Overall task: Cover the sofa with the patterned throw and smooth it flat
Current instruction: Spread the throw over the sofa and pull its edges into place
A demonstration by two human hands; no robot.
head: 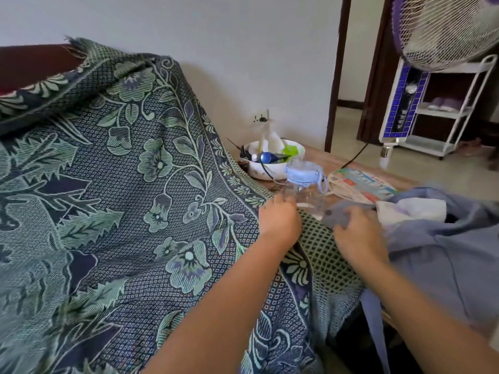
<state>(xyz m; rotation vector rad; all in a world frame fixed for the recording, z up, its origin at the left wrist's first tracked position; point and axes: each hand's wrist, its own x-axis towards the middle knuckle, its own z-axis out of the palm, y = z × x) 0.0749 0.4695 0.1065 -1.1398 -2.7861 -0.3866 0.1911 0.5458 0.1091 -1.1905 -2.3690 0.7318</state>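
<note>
no readable writing anywhere, patterned throw [121, 184] draped over the sofa [32, 63] down to its right edge, where left hand [279, 220] pinches the border and right hand [359, 238] grips blue-grey cloth [432, 252] beside a cluttered side table [324, 157]

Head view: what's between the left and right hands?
A strip of the patterned green-and-navy woven throw, its lattice border, lies between the left hand and right hand; head view.

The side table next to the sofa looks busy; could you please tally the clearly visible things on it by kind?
Bowl: 1, the white bowl holding odds and ends
Bottle: 1, the clear bottle with a blue lid
Printed paper: 1, the colourful leaflet
Total: 3
</note>
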